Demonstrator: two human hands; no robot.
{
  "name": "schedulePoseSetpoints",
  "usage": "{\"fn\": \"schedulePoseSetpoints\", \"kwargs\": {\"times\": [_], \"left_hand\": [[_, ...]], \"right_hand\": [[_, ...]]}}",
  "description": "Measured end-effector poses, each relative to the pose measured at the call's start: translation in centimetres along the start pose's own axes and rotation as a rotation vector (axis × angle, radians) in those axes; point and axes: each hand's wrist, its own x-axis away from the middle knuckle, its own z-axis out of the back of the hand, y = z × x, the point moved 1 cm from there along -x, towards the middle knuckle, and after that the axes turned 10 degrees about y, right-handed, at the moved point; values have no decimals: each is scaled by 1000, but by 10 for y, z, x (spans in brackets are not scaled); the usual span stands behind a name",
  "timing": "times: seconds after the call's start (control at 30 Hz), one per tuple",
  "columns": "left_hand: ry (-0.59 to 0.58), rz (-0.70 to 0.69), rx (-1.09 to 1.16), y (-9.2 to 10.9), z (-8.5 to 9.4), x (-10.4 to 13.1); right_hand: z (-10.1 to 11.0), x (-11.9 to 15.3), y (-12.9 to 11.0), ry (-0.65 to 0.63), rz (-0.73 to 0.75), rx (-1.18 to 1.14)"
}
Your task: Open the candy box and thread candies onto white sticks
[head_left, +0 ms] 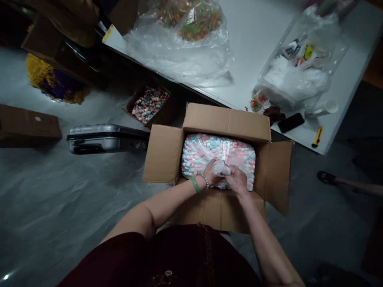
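Observation:
A large clear plastic bag (206,149) full of small pink, blue and white candies lies inside an open cardboard box (227,119). Its gathered top bunches up between my hands. My left hand (213,175), with a green bangle and a beaded bracelet at the wrist, is closed around the left side of that bunched plastic. From the right, my right hand (237,179) grips the same gathered neck. Some of the fingers are hidden behind the plastic and the hands themselves. All four box flaps are folded outward.
Past the box stands a white table (245,48) bearing a bag of colourful candies (200,24), a plastic-wrapped bin (299,75), a phone (291,122) and a yellow cutter (317,136). A silver suitcase (104,137) and a box of wrapped lollipops (149,104) are left. Another person's foot (326,177) shows right.

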Motion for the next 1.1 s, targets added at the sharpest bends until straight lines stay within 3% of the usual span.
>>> {"fn": "schedulePoseSetpoints", "kwargs": {"times": [0.17, 0.33, 0.43, 0.6, 0.7, 0.83, 0.97, 1.1], "left_hand": [[-71, 104, -66, -9, 10, 6], [-20, 292, 18, -9, 21, 16], [0, 422, 138, -7, 19, 16], [118, 544, 342, 4, 23, 8], [140, 543, 400, 23, 40, 5], [175, 508, 368, 60, 77, 10], [273, 432, 419, 103, 124, 29], [365, 229, 506, 147, 170, 58]], "right_hand": [[1, 9, 10, 44, 230, 139], [-16, -6, 32, -89, 392, 69], [-33, -21, 30, -113, 291, 31], [-35, -33, 16, -82, -133, -3], [-16, -29, 15, -21, -199, -145], [28, -22, 7, 19, -188, -406], [95, -5, -24, 85, -191, -446], [163, 26, -54, 227, -215, -358]]}}
